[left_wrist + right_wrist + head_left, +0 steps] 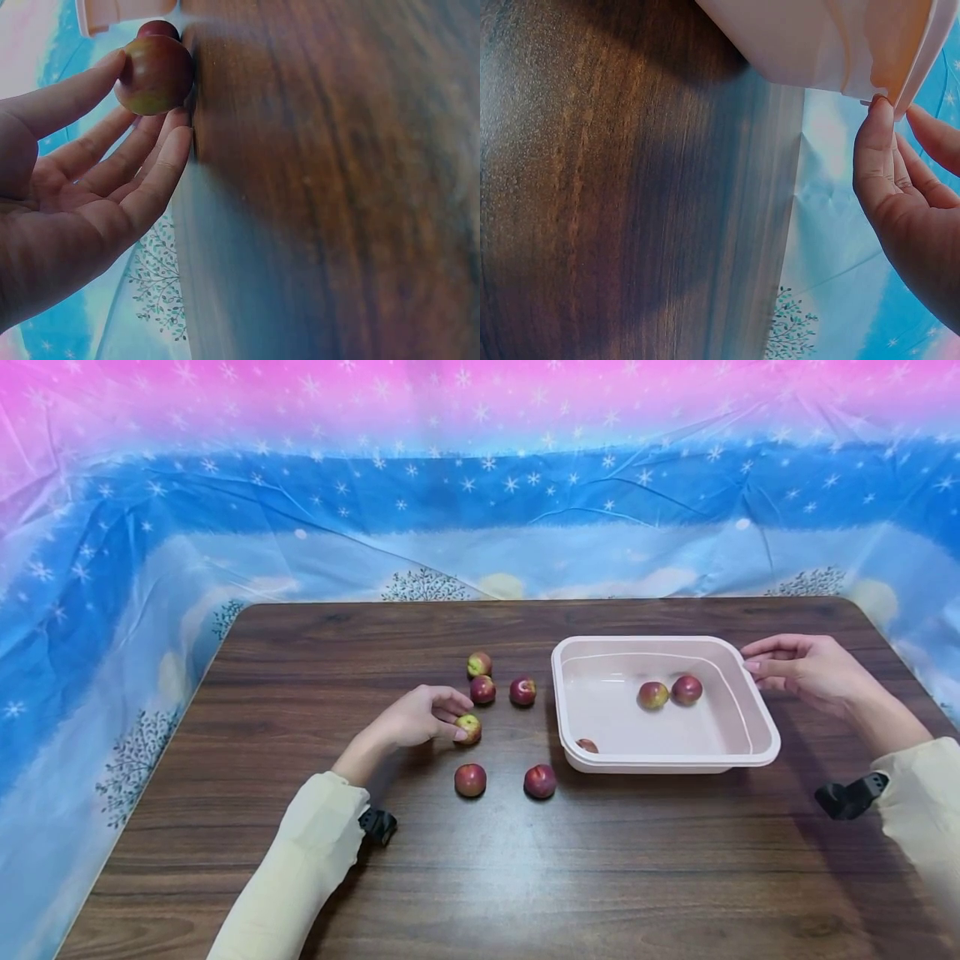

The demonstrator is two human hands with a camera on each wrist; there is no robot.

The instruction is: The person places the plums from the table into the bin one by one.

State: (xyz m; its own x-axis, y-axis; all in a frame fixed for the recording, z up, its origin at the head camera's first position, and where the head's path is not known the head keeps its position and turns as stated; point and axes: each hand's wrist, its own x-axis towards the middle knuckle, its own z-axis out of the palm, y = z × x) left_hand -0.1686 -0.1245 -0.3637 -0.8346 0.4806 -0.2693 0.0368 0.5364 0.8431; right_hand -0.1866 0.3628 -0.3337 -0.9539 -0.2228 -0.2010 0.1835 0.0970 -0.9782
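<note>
A brown wood-grain table [390, 877] bears a pale pink rectangular plastic tub [675, 760]. The right hand [810, 670] pinches the tub's right rim between thumb and fingers. Left of the tub, the left hand [412, 715], half curled, has thumb and fingertips lightly round a round yellow-green and red fruit [470, 727]; so loose a hold might let it slip and roll.

Six fruits [522, 692] left of tub [637, 735]

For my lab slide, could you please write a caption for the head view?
Left grip on a plum, right grip on a pink tub with three plums inside.
</note>
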